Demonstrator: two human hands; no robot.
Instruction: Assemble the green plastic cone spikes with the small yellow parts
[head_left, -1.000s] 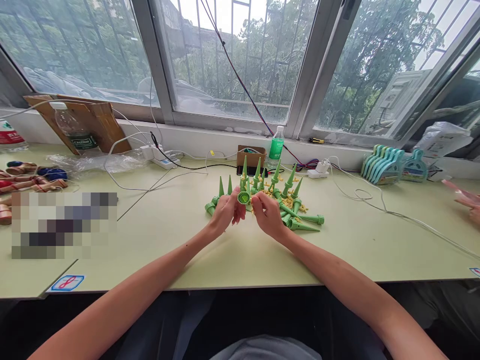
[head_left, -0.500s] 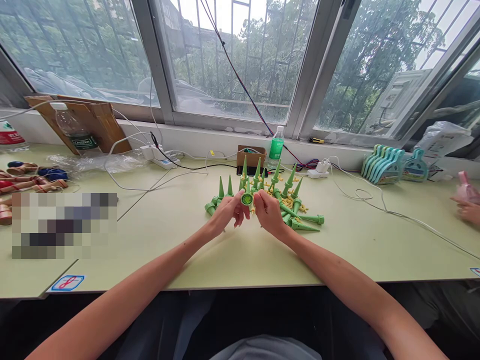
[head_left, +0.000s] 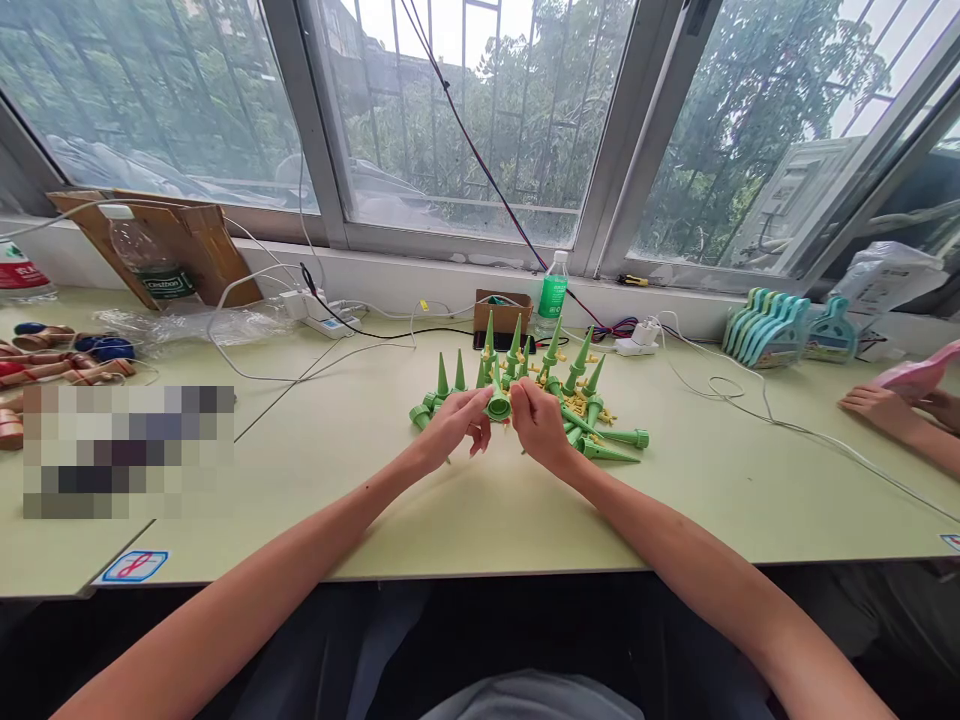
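Observation:
My left hand is closed on a green plastic watering spike, its round open end facing me and its point away. Right beside that rim, my right hand is closed in a pinch; whatever lies between its fingertips is hidden. Behind both hands stand several green cone-shaped spikes, points up. More spikes lie on their sides to the right of my right hand. Small yellow plastic parts are heaped among them.
A small cardboard box and a green-labelled bottle stand behind the spikes. White cables cross the table. Turquoise hangers stand at right, near another person's hands holding something pink. Wooden toys lie at left.
The held spike has tilted, so its open end shows at a different angle and slightly lower. At right, the other person's hands have come further into view with the pink object.

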